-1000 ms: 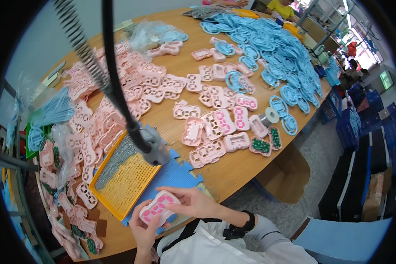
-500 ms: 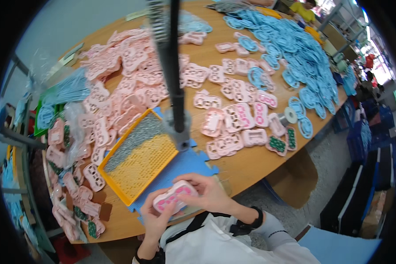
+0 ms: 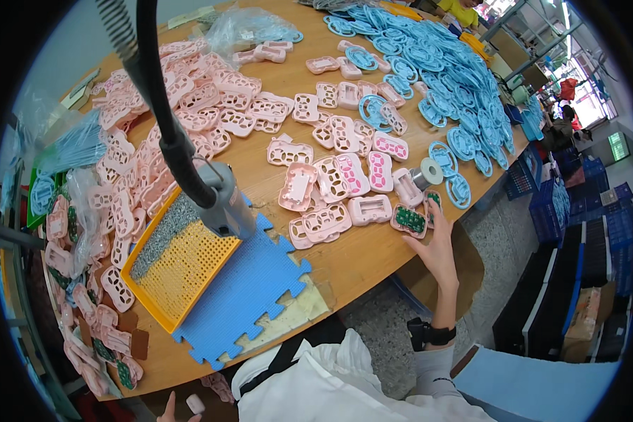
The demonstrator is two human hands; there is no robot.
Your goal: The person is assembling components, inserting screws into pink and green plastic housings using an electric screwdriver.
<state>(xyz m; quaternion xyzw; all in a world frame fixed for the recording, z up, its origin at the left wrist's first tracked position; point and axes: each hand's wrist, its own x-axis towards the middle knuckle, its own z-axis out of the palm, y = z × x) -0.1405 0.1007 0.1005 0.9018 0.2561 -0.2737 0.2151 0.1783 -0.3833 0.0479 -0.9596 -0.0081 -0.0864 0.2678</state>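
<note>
My right hand reaches to the table's right edge with thumb and fingers spread. Its fingertips are at a small pink shell with a green circuit board, partly covered by them. Beside it, near my thumb, lies another pink shell holding a green board. My left hand shows only in part at the lower edge, below the table, with its fingers apart. Close to its thumb is a small pale pink plastic piece, seemingly apart from the fingers.
A yellow tray of small metal parts stands on a blue foam mat. A dark tool arm hangs over it. Pink shells heap at the left, blue rings at the right. A solder-like reel stands near my right hand.
Both hands were together over the mat on a pink shell with bright pink buttons. They have parted: the right went far right, the left down off the table. The view has shifted.
</note>
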